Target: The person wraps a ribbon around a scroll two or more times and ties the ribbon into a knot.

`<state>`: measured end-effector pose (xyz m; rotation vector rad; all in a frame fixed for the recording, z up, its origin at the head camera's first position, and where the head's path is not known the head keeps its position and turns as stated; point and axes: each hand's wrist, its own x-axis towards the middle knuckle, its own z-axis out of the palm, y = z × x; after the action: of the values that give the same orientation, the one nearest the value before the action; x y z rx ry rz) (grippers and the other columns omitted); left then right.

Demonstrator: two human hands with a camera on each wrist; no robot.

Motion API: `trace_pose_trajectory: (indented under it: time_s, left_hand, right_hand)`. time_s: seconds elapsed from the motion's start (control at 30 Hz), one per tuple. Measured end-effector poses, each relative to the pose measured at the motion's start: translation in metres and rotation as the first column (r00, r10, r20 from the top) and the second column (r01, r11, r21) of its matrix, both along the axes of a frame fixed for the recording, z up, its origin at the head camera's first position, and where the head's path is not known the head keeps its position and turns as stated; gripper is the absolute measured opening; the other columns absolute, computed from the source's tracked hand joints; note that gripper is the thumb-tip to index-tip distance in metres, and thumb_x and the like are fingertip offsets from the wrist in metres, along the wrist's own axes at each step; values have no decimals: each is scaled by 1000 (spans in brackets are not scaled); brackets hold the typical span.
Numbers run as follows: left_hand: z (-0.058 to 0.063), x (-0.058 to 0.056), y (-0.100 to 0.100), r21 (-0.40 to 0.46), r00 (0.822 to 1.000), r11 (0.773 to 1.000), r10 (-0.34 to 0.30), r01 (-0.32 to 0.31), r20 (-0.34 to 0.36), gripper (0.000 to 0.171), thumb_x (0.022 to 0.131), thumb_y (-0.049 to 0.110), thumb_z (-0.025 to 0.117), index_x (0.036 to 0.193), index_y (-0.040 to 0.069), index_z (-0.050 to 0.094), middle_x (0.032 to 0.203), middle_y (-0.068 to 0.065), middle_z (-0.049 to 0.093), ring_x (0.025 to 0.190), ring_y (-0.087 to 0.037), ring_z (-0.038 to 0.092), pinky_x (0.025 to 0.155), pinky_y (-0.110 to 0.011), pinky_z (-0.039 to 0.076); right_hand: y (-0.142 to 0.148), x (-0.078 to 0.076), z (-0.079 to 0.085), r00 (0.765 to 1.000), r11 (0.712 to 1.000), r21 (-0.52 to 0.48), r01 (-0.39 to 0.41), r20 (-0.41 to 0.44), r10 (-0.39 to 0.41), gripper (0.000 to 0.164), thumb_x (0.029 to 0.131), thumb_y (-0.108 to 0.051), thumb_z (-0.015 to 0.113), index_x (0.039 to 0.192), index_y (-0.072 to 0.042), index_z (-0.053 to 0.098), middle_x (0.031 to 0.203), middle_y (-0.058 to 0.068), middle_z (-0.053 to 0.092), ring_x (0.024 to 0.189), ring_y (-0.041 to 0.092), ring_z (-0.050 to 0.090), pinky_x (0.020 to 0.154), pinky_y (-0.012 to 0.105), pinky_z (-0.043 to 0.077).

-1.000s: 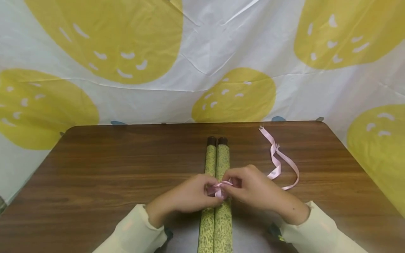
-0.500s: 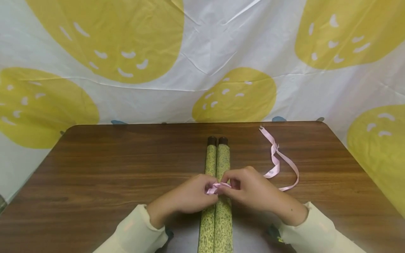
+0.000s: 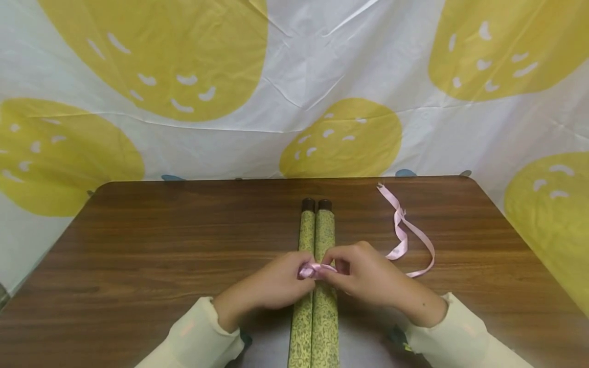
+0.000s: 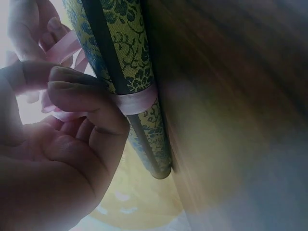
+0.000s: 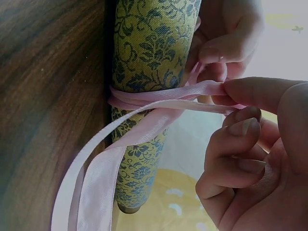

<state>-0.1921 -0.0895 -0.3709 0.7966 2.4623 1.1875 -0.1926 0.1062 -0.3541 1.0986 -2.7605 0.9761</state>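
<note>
Hands (image 3: 361,273) pinching ribbon (image 5: 192,90), table edge (image 3: 230,182) beyond

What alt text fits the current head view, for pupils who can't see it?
A person's left hand and right hand hold a shiny pink ribbon over two yellow-green patterned rolls side by side on a brown wood-grain table. More ribbon trails rightward; a white cloth with yellow shapes hangs behind.

Below my left hand (image 3: 271,281) and right hand (image 3: 368,276) spreads a brown wood-grain table (image 3: 175,225), its far corners rounded. Beyond them hangs a white cloth (image 3: 303,66) (a bit creased) printed with big yellow shapes (image 3: 340,138). Nearer me than either hand, a pale sheen (image 3: 363,337) lies across the wood grain.
</note>
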Motion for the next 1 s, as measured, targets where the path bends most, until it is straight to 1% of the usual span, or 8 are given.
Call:
trace_pose_trajectory:
  time_s: [0.1, 0.27, 0.5, 0.6, 0.73, 0.8, 0.9, 1.0]
  left_hand:
    - [-2, -1, 0, 22, 1000, 1000, 17, -17, 12, 6, 85, 7, 55, 86, 12, 58, 64, 2, 53, 53, -10, 49, 47, -23, 41]
    - [-2, -2, 1, 55, 995, 998, 37, -43, 92, 15, 92, 12, 49, 85, 14, 63, 61, -2, 62, 44, -10, 51, 42, -21, 42]
    - [2, -4, -3, 55, 994, 996, 59, -64, 94, 26, 94, 12, 45, 90, 14, 70, 74, -2, 70, 46, -16, 59, 40, -24, 47]
    - [4, -4, -5, 42, 992, 995, 81, -85, 92, 26, 93, 12, 45, 92, 13, 71, 71, -5, 69, 46, -17, 60, 36, -25, 48]
    - [6, -3, -6, 31, 991, 992, 117, -119, 72, 27, 93, 12, 45, 102, 9, 71, 67, -8, 66, 46, -17, 60, 36, -27, 50]
    - [7, -4, -6, 31, 990, 991, 130, -131, 47, 29, 92, 11, 45, 107, 9, 70, 71, -7, 68, 46, -17, 60, 37, -28, 50]
    - [8, -5, -7, 26, 990, 990, 141, -141, -8, 30, 91, 10, 46, 107, 11, 71, 79, -4, 70, 46, -15, 60, 37, -28, 49]
    - [9, -6, -8, -4, 987, 990, 143, -144, -71, 27, 90, 11, 49, 106, 13, 71, 75, -3, 70, 44, -11, 59, 36, -26, 47]
  right_hand:
    - [0, 0, -1, 1000, 1000, 1, -2, -6, 2, 13, 87, -29, 66, 75, -24, 64, 49, -12, 44, 41, -2, 38, 37, 15, 32]
    - [1, -1, 0, 1000, 1000, 10, 1, -3, -1, 13, 87, -27, 66, 75, -23, 63, 49, -12, 44, 40, -2, 38, 37, 15, 31]
    - [1, 0, 1, 999, 1000, 13, 5, 37, -6, 11, 88, -24, 64, 77, -21, 65, 49, -11, 45, 39, -3, 38, 36, 14, 30]
    - [1, -1, 0, 999, 1000, 19, 10, 45, -11, 12, 89, -24, 63, 77, -20, 65, 50, -11, 46, 40, -1, 40, 37, 14, 31]
    - [1, -1, 0, 999, 1000, 21, 16, 29, -17, 13, 88, -22, 64, 75, -19, 64, 53, -10, 49, 44, 3, 44, 39, 17, 36]
    - [1, -2, 0, 1000, 1000, 16, 17, 21, -17, 14, 88, -22, 64, 74, -19, 64, 54, -9, 50, 45, 4, 44, 39, 18, 37]
    - [1, -2, -1, 1000, 1000, 9, 17, 10, -17, 14, 88, -21, 65, 73, -19, 63, 55, -9, 50, 47, 5, 45, 40, 19, 38]
    - [2, -2, -1, 1000, 1000, 6, 14, 4, -14, 15, 87, -20, 65, 72, -19, 63, 55, -9, 51, 47, 4, 46, 40, 19, 39]
